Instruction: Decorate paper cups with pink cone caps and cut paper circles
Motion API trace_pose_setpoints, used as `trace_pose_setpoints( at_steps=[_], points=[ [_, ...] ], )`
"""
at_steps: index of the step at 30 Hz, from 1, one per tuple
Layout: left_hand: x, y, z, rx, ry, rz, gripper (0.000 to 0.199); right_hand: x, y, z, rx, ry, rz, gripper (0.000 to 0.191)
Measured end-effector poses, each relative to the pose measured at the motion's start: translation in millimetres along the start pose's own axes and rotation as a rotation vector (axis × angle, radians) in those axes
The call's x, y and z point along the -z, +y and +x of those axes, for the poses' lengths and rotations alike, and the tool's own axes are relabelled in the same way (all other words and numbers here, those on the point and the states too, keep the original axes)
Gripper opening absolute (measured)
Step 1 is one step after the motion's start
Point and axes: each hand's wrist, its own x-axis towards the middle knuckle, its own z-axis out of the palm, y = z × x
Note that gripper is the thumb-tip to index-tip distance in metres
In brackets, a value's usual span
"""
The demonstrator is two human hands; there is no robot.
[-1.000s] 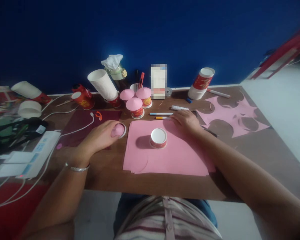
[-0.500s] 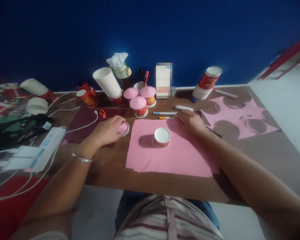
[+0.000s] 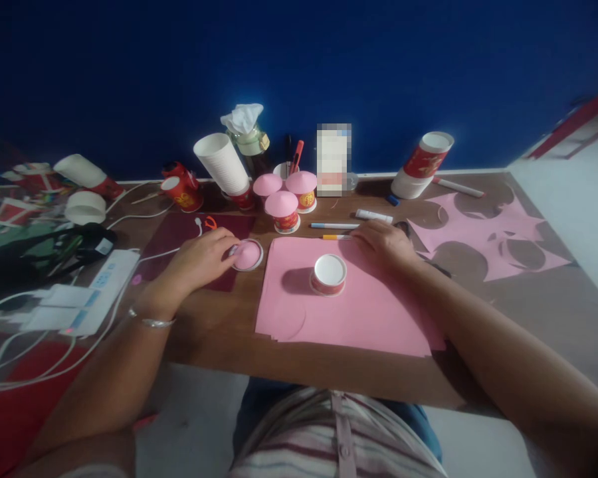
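My left hand [image 3: 206, 255] is at the left side of a small pink paper cone [image 3: 248, 253]. The cone rests inside a white round rim on the table. My left fingertips are at the rim's left edge, stretched out and not wrapped round it. My right hand [image 3: 386, 242] lies flat, fingers extended, on the far right edge of a stack of pink paper [image 3: 369, 312]. On that stack stands a short cut paper cup [image 3: 329, 273], white end up. Beyond my right fingers are an orange-ended marker [image 3: 335, 237], a blue-ended marker [image 3: 331, 226] and a white glue stick [image 3: 373, 216].
Behind stand red cups with pink cone roofs [image 3: 281, 203], a tall stack of white cups [image 3: 222, 162] and a blurred phone [image 3: 331, 159]. Pink paper scraps [image 3: 483, 229] lie right, near upright cups [image 3: 423, 166]. A power strip [image 3: 107, 292] with cables sits left.
My left hand has drawn back to the left, uncovering more of the pink cone. The right hand stays on the paper. The whole view has shifted slightly.
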Motion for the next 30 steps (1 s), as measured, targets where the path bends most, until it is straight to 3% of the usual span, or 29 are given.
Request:
trace_pose_setpoints(
  at_steps=[8, 10, 14, 18, 22, 26, 30],
  points=[
    [-4.6, 9.6, 10.2, 0.035, -0.047, -0.056, 0.033, 2.0, -2.9, 0.0, -0.010, 0.008, -0.001, 0.023],
    [-7.4, 9.0, 8.7, 0.049, -0.043, -0.085, 0.044, 2.7, -3.6, 0.2, -0.010, -0.004, -0.001, 0.023],
    [-15.1, 6.4, 4.3, 0.079, -0.108, -0.137, 0.090, 2.3, -3.3, 0.7, -0.009, -0.020, -0.001, 0.024],
    [-17.6, 9.8, 5.0, 0.094, -0.151, -0.190, 0.084, -0.4, -1.8, 0.2, -0.002, 0.011, -0.005, 0.024],
    [-10.6, 18.1, 4.0, 0.084, -0.039, -0.233, 0.083, -2.1, -1.3, -1.0, -0.002, 0.013, -0.007, 0.023],
    [-0.4, 21.9, -2.7, 0.048, 0.140, -0.533, 0.088, -2.8, -2.0, -1.6, -0.021, 0.006, -0.006, 0.022],
    [4.1, 16.2, -6.6, 0.035, 0.158, -0.744, 0.082, -2.9, -2.9, -1.6, -0.016, 0.006, -0.018, 0.022]
  ],
)
